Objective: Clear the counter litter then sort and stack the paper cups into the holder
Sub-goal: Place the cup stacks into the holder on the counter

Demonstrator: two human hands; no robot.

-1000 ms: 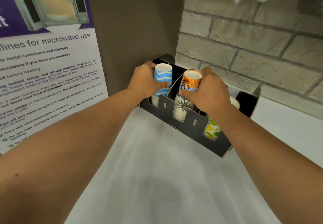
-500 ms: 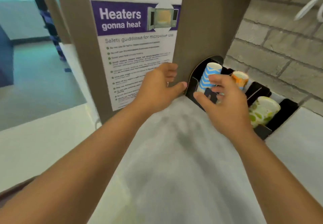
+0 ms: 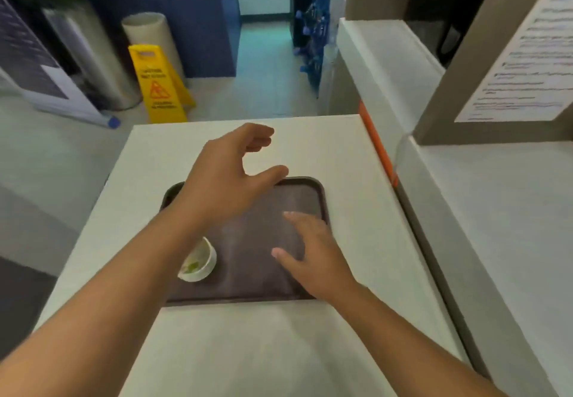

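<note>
A dark brown tray [image 3: 307, 192] lies on a white counter [image 3: 263, 341] in front of me. One paper cup [image 3: 200, 262] with green markings lies tipped on the tray's left side, partly hidden under my left forearm. My left hand [image 3: 226, 179] hovers over the tray's far left part, fingers curled apart and holding nothing. My right hand [image 3: 313, 254] hangs over the tray's right half, fingers spread and empty. The cup holder is out of view.
A higher white ledge [image 3: 387, 65] and a brown panel with a microwave poster [image 3: 524, 65] stand at the right. On the floor beyond the counter are a yellow wet-floor sign [image 3: 158, 86], a metal bin [image 3: 93, 58] and a white cylinder [image 3: 148, 34].
My view has swung left, away from the cup holder to the tray. Both hands let go of the cups in the holder and now hover empty over the tray.
</note>
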